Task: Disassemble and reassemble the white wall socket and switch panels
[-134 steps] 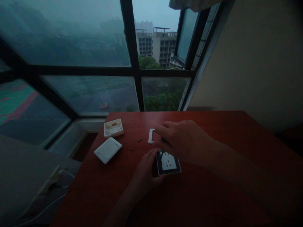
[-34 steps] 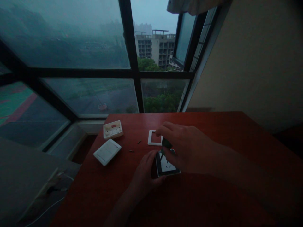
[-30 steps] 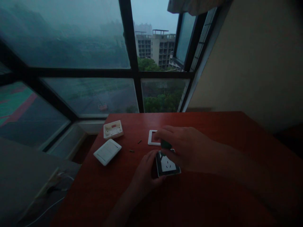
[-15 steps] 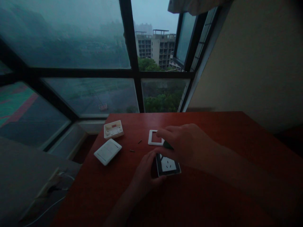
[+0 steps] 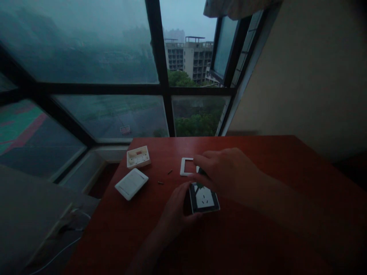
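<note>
A wall socket with a white face and dark surround lies on the reddish table, its cover off. My left hand grips it along the left side, thumb at the near edge and fingers at the far left corner. Above its far edge, my right hand is closed around a screwdriver with a green and dark handle. The tool points down at the socket's upper left; its tip is too dark to make out. Just beyond, a white cover frame lies flat, partly hidden by my right hand.
Two small screws lie left of the hands. Farther left are a white plate and an open white back box. The table ends at a window behind and a wall on the right.
My right hand has turned slightly around the screwdriver, and its handle now stands more upright, showing green below the fingers. My left hand and the socket have stayed in place.
</note>
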Demonstrator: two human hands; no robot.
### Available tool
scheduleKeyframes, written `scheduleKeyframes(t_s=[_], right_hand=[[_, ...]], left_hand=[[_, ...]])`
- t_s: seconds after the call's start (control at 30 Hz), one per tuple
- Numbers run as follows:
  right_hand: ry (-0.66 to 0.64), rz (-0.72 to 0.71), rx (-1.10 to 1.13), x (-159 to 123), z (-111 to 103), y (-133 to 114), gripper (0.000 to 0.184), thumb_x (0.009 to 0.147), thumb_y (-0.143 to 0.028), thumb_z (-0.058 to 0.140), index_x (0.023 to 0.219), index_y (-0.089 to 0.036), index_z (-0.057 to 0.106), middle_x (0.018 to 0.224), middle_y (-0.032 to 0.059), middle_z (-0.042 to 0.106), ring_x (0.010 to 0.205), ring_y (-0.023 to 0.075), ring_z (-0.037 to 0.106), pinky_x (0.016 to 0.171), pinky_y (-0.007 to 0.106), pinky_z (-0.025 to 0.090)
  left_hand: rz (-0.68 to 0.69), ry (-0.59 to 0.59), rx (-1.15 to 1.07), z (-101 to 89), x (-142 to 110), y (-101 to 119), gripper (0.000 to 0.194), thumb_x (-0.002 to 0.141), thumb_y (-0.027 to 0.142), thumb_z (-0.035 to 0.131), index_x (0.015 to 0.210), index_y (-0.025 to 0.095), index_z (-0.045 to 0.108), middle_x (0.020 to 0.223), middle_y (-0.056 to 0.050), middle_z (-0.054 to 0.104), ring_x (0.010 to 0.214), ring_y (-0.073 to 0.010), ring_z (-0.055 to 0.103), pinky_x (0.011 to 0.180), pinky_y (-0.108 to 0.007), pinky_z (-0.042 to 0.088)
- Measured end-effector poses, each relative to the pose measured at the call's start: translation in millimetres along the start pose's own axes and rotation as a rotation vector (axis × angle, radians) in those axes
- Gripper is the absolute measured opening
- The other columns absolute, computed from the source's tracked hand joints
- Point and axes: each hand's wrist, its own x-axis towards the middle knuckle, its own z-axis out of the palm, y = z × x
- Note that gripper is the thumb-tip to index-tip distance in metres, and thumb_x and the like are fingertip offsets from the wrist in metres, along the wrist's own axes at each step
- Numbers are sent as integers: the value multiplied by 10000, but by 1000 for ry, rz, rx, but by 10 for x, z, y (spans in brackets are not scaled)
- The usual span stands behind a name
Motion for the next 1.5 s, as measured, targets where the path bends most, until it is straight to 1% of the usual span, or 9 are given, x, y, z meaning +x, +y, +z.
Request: scheduleKeyframes(t_s=[0.17, 0.23, 0.33, 0.5, 0.73, 1.0, 1.13, 1.23, 1.5], right_hand=[[-14, -57, 94, -49, -23, 20, 130, 889, -306, 511, 973, -225, 570, 933, 19, 675, 741, 182, 627, 508, 286, 264], [-30, -105, 136, -66, -48, 27, 199, 861, -238, 527, 1058, -224, 546, 1002, 23, 666, 786, 176, 630, 522, 281, 288], [-31, -77, 77, -52, -52, 1, 209, 893, -291, 513, 1088, -220, 540, 980, 34, 681, 765, 189, 640, 507, 283, 278], [-26, 9, -5, -17, 6, -43, 256, 925, -446, 468, 949, -220, 586, 876, 35, 688, 696, 195, 635, 483, 281, 256], [-62, -181, 163, -65, -71, 12, 143, 879, -239, 524, 1008, -225, 584, 1033, 35, 653, 824, 162, 623, 587, 271, 363], [-32, 7, -7, -4, 20, -29, 263, 913, -448, 490, 941, -217, 613, 854, 40, 694, 687, 194, 640, 504, 272, 300], [-51, -93, 147, -49, -26, 32, 170, 882, -301, 534, 1019, -224, 596, 1008, 47, 660, 809, 183, 632, 585, 273, 377], [-76, -183, 220, -62, -74, 60, 206, 853, -196, 535, 1052, -223, 582, 1067, 46, 639, 862, 173, 623, 635, 267, 400], [-73, -144, 89, -6, -53, -21, 182, 930, -330, 500, 961, -202, 626, 919, 52, 673, 749, 169, 629, 536, 266, 345]], left_hand=[[-2, -9, 6, 5, 8, -10, 857, 638, 214, 822, 1358, 250, 358, 1371, -120, 476, 1255, -323, 460, 1036, -507, 397], [-3, -16, 6, 6, 6, -18, 862, 650, 225, 813, 1369, 259, 339, 1384, -123, 460, 1266, -331, 449, 1039, -529, 387], [-10, -20, 10, 5, -3, -28, 895, 655, 234, 811, 1391, 280, 304, 1380, -119, 460, 1257, -333, 457, 1030, -544, 389], [3, -22, 3, 3, -3, -30, 880, 660, 235, 809, 1390, 283, 319, 1399, -117, 447, 1287, -334, 427, 1051, -544, 364], [10, -9, 8, -6, 21, 1, 825, 648, 246, 809, 1354, 256, 383, 1377, -126, 478, 1255, -333, 463, 1023, -528, 398], [14, 4, 20, 10, 1, -28, 865, 650, 252, 814, 1380, 273, 351, 1379, -117, 478, 1258, -340, 463, 1015, -531, 412], [15, 7, 17, 10, 5, -20, 874, 653, 238, 811, 1387, 264, 339, 1395, -122, 461, 1273, -330, 448, 1040, -524, 387], [24, 7, 16, 7, 13, -11, 859, 650, 236, 816, 1373, 253, 352, 1390, -120, 464, 1273, -317, 446, 1050, -500, 383], [6, -1, -7, -32, 22, 62, 806, 635, 218, 820, 1330, 266, 415, 1313, -93, 523, 1187, -320, 514, 978, -487, 446]])
